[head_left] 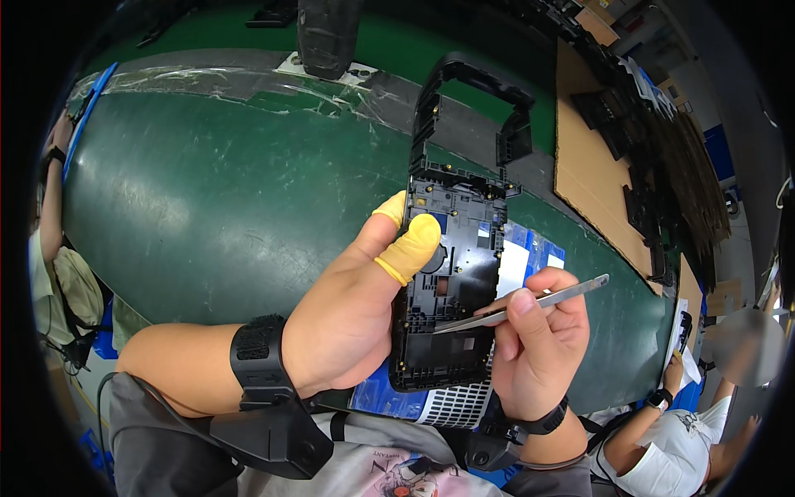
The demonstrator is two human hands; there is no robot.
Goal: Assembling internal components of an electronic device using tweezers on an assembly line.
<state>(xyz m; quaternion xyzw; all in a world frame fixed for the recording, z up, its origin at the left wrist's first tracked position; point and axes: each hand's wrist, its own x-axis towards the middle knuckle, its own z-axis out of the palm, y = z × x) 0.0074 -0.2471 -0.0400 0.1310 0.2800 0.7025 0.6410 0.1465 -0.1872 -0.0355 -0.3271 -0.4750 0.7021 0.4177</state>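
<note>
My left hand (344, 319), with yellow finger cots on its thumb and a fingertip, grips a black plastic housing (464, 282) by its left edge. The housing stands tilted up in front of me, with an open loop-shaped frame at its top and small brass-coloured inserts dotted over it. In my right hand (538, 356), a pair of metal tweezers (571, 291) is pinched between thumb and fingers. Its tips point left and lie over the lower part of the housing; whether they touch it or hold anything is too small to tell.
Below the housing are a blue bin (385, 399) and a white grid-patterned sheet (457, 404). A cardboard sheet (592, 182) with black parts beside it lies to the right on the green table (215, 190). Other people work at the far left and lower right.
</note>
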